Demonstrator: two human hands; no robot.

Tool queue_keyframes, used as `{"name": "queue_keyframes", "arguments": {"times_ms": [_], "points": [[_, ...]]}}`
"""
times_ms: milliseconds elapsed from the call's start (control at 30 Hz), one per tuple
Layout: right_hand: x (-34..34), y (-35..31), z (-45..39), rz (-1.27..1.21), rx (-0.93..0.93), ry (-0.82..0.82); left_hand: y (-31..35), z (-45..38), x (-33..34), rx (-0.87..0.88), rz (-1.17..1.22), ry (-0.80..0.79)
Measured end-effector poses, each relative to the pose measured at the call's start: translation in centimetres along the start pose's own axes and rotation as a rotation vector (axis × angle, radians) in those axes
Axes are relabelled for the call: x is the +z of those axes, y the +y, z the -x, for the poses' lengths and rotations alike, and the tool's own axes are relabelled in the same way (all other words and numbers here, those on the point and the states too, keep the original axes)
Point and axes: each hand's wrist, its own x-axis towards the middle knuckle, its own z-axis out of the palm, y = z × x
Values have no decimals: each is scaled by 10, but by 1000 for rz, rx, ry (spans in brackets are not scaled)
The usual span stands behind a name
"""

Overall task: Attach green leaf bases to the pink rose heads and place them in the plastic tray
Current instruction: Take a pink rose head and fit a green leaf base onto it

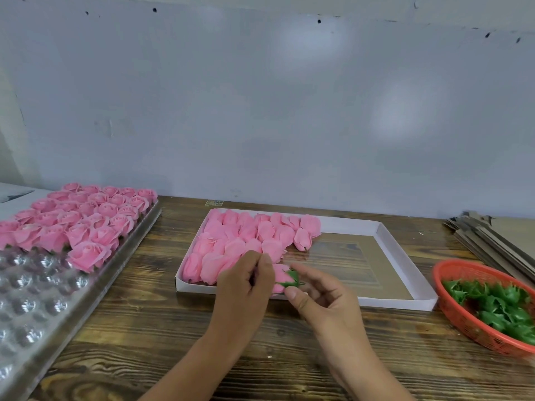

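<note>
Here the left hand (246, 282) curls its fingers around a pink rose head (280, 280), and the right hand (321, 290) pinches the green leaf base (291, 278) already seated on that rose, thumb below and fingers above. Both hands hover just over the near edge of a shallow white cardboard box (405, 256), whose left half is packed with bare pink rose heads (246, 241) lying on their sides; its right half shows a clear window in the floor. To the left, a clear plastic tray (43, 299) with round pockets lies on the wooden bench (173, 342), its far rows filled with finished roses (86, 221) standing upright, the near pockets vacant. On the right a red mesh basket (463, 322) holds loose green leaf bases (498, 308). Behind it lies a stack of flat cardboard sheets (486, 235). A small label (214, 202) lies at the bench's far edge, too blurred to read.
</note>
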Motion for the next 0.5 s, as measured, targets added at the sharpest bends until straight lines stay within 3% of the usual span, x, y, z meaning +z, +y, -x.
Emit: {"name": "queue_keyframes", "arguments": {"times_ms": [267,500], "points": [[-1,-9,1,-72,127,-52,6,0,-3,108,0,10],[-1,-6,0,-110,113,-31,9,-1,-4,203,-49,21]]}}
